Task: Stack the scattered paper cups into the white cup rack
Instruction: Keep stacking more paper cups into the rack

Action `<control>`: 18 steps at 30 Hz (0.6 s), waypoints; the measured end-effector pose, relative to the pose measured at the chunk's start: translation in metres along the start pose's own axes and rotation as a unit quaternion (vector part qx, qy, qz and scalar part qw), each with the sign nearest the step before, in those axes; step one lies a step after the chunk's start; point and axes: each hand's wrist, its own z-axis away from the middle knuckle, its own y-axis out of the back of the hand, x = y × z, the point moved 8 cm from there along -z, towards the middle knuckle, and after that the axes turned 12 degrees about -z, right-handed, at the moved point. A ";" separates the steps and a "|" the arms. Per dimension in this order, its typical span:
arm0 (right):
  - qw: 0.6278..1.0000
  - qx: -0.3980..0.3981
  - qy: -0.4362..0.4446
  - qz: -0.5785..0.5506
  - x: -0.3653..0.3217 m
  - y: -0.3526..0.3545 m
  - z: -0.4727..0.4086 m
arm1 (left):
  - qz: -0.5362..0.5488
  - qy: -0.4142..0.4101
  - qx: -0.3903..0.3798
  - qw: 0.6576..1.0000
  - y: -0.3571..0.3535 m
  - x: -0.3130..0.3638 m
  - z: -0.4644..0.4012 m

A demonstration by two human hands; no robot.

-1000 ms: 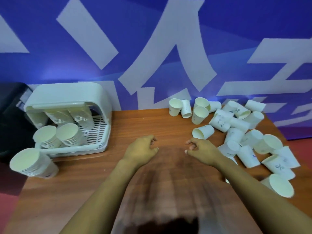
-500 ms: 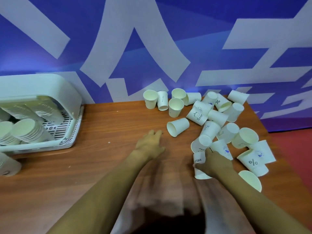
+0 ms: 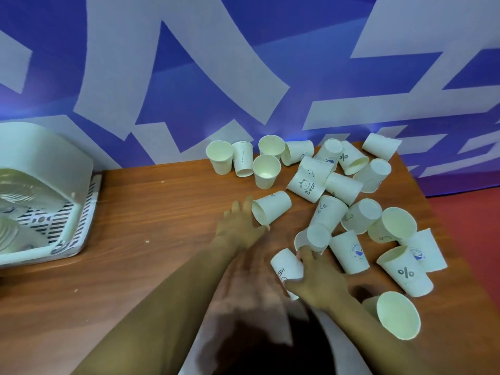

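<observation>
Several white paper cups lie scattered over the right half of the wooden table (image 3: 135,266). My left hand (image 3: 239,226) reaches a cup lying on its side (image 3: 272,207), with fingers around its open rim. My right hand (image 3: 316,280) grips a small cup printed "HELLO" (image 3: 285,267), thumb under it and fingers over its top. The white cup rack (image 3: 54,163) stands at the far left, partly cut off, with stacks of cups inside (image 3: 19,188).
A blue wall with large white shapes (image 3: 243,77) runs right behind the table. The table's right edge drops to a red floor (image 3: 470,239). One cup (image 3: 397,315) lies close to my right forearm.
The view has swung right, pushing the rack to the left edge. My left hand moved forward to the lying cup. My right hand dropped onto the "HELLO" cup and took hold of it.
</observation>
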 end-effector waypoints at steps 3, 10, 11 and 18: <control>1.000 -0.018 0.015 -0.019 -0.006 -0.002 -0.007 | -0.003 0.007 -0.001 1.000 -0.002 0.007 -0.015; 0.997 -0.049 0.007 -0.051 -0.003 -0.001 -0.017 | -0.027 0.015 -0.016 0.999 -0.009 0.018 -0.032; 0.997 -0.055 0.005 -0.061 -0.003 -0.002 -0.018 | -0.022 0.010 -0.015 1.000 -0.010 0.018 -0.032; 0.988 -0.083 -0.007 -0.128 -0.010 0.004 -0.007 | 0.048 -0.007 0.002 0.999 -0.003 -0.008 -0.012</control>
